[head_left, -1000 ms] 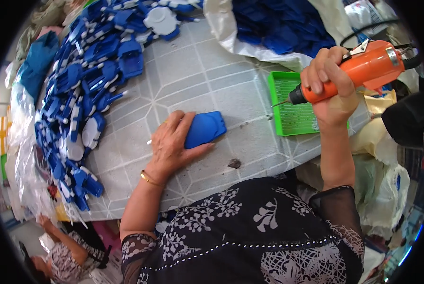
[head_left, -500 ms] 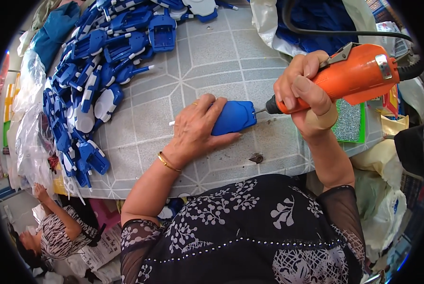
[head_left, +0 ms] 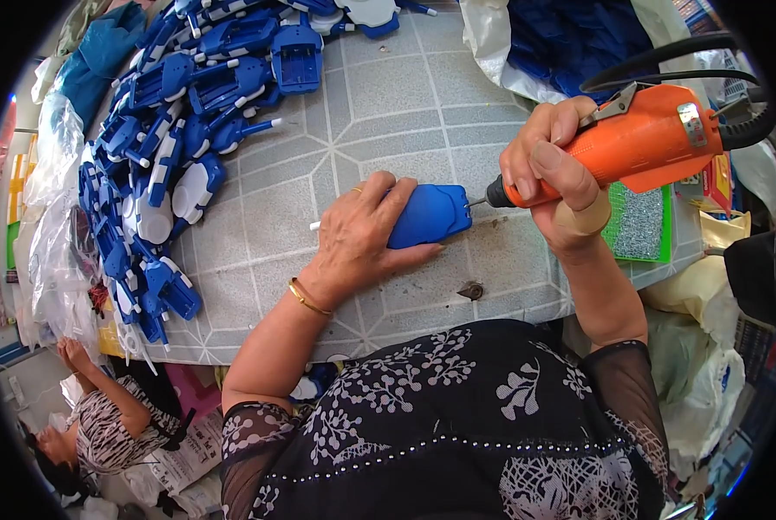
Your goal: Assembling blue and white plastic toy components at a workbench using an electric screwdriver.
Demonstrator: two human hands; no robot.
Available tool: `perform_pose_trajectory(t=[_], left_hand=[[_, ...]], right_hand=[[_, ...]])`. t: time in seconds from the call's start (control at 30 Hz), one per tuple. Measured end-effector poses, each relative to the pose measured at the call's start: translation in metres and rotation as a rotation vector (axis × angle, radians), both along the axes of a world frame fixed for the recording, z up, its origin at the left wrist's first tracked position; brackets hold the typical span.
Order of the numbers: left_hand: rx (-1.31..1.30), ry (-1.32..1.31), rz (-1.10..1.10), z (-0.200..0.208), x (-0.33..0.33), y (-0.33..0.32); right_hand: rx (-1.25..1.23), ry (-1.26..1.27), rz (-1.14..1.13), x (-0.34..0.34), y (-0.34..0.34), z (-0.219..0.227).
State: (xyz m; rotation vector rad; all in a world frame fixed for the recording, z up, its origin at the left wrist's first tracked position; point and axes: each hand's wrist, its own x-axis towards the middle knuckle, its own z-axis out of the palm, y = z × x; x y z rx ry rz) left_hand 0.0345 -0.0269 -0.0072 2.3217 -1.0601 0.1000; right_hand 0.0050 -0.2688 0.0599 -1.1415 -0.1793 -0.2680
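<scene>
Under my left hand (head_left: 362, 221), a blue plastic housing (head_left: 427, 215) lies on the table, gripped between thumb and fingers. A short white tip pokes out on its left, by my knuckles; the rest of that end is covered by the hand. My right hand (head_left: 561, 169) is wrapped round an orange electric screwdriver (head_left: 644, 134), held nearly level with its body toward the right. Its thin bit meets the right end of the housing, at the small notches there. Whether a screw sits at the tip is too small to tell.
Blue-and-white plastic parts (head_left: 154, 173) are heaped along the table's left side. A white sack (head_left: 488, 43) of blue pieces stands at the back right. Small screws fill a green tray (head_left: 665, 234) at the right. A dark chip (head_left: 470, 290) lies nearby. Another person (head_left: 115, 416) sits lower left.
The screwdriver and my right hand have shifted very slightly left, and its cable has swung lower. The housing has barely moved in my left hand.
</scene>
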Motion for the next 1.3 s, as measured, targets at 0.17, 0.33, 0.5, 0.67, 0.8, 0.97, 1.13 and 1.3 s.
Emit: perform_pose_trajectory(t=[0.17, 0.33, 0.5, 0.67, 0.8, 0.97, 1.13, 1.3], left_hand=[[0.004, -0.014, -0.005, 0.002, 0.0, -0.001], [0.024, -0.027, -0.004, 0.001, 0.003, -0.003], [0.055, -0.013, 0.004, 0.005, 0.003, -0.002], [0.083, -0.029, -0.019, 0.014, -0.001, 0.001], [0.114, -0.015, -0.012, 0.013, -0.006, 0.004], [0.086, 0.041, 0.019, 0.015, -0.014, -0.001], [0.167, -0.191, 0.213, 0.051, -0.037, 0.048], [0.101, 0.093, 0.623, 0.111, -0.142, 0.18]], right_hand=[[-0.037, 0.015, 0.007, -0.001, 0.0, 0.0], [-0.028, 0.032, 0.065, 0.004, 0.008, 0.003], [-0.102, 0.056, 0.089, 0.009, 0.012, 0.005], [-0.199, -0.007, 0.151, 0.009, 0.011, -0.005], [-0.191, -0.007, 0.197, 0.004, 0.011, -0.015], [-0.164, 0.015, 0.181, 0.002, 0.008, -0.014], [-0.087, -0.142, -0.189, 0.016, -0.015, 0.023], [-1.571, 0.331, -0.247, 0.011, -0.082, 0.041]])
